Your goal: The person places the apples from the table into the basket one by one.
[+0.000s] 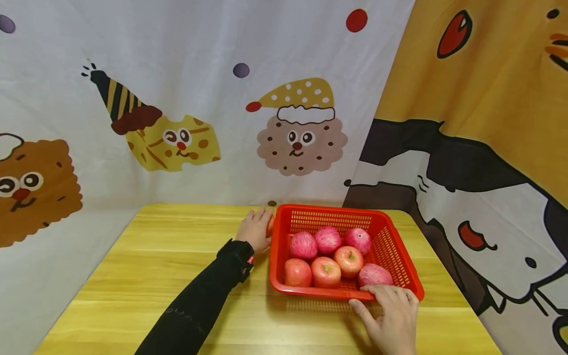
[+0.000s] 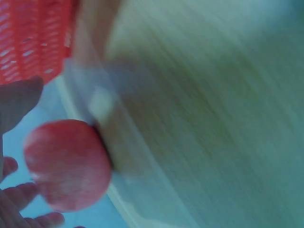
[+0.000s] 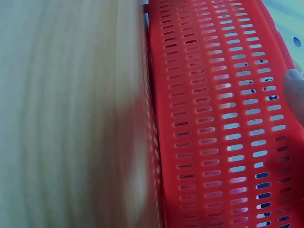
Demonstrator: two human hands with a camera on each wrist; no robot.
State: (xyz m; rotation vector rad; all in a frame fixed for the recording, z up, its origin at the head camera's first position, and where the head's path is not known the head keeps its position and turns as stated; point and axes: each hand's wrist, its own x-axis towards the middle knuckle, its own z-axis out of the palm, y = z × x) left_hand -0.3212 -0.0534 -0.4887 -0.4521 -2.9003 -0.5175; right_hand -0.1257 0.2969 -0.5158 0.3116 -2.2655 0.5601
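On the wooden table stands a red plastic basket [image 1: 347, 295] with slotted walls, holding several apples [image 1: 326, 271], some pink-striped, some orange-red. Just left of it my left hand [image 1: 255, 230] reaches to a loose apple, mostly hidden in the head view. The left wrist view shows this red apple [image 2: 69, 166] on the table near its edge, fingertips close along one side and the thumb [image 2: 21, 99] apart from it. My right hand [image 1: 392, 315] holds the basket's near rim at the right corner, fingers over the rim and thumb [image 3: 295, 92] outside the wall.
The table [image 1: 177, 236] has a light wood grain and spreads out left of the basket. Behind it hangs a white cloth [image 1: 191, 39] with cartoon prints; another printed cloth [image 1: 488, 98] hangs along the right side.
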